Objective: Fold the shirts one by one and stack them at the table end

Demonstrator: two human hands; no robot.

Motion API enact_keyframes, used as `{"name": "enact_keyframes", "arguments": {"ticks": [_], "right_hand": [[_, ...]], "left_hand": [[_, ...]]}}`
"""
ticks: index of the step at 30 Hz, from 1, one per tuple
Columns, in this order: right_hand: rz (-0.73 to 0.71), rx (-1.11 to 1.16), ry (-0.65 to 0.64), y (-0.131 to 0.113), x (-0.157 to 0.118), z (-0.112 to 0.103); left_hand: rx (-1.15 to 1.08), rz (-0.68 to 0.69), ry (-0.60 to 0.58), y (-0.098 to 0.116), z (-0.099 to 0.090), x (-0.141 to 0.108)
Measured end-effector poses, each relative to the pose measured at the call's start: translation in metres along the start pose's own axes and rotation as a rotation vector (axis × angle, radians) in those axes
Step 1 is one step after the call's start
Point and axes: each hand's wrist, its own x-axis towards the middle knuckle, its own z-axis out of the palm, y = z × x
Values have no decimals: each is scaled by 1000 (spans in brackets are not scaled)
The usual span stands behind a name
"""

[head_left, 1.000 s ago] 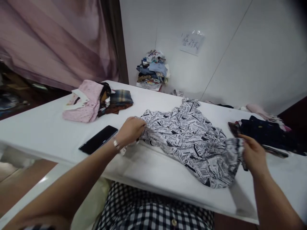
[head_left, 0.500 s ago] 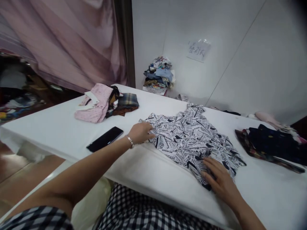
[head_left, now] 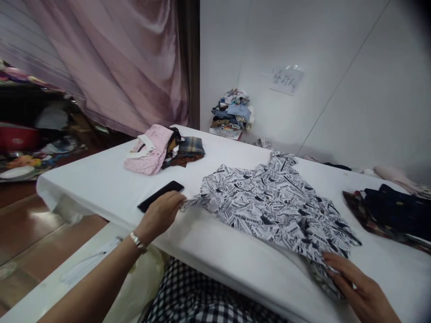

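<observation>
Plainly, left hand (head_left: 161, 212) and right hand (head_left: 362, 288) each have their grip pinched on the garment (head_left: 269, 202) (newsprint-patterned).

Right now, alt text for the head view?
The left hand grips the left end of a newspaper-print garment spread on a white table, the right hand its near-right edge. A black phone lies by the left hand; folded clothes sit farther back at left, a dark pile at right.
</observation>
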Motion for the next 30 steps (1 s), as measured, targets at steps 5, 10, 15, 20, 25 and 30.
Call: {"name": "enact_keyframes", "arguments": {"ticks": [5,10,15,20,25,30], "right_hand": [[61,13,-255,-4,-10,2],[115,53,-215,-28,22,10],[-49,121,-295,-64,66,55],[-130,27,-379,-69,76,100],[-180,-33,-357,-60,64,111],[-209,-3,-265,-62,63,110]], "left_hand": [[-27,-145,-132,-18,0,-35],[-37,-248,-121,-13,6,23],[45,-318,-310,-15,48,116],[71,-391,-396,-21,104,174],[25,-453,-431,-36,118,223],[10,-492,-396,-58,110,254]]}}
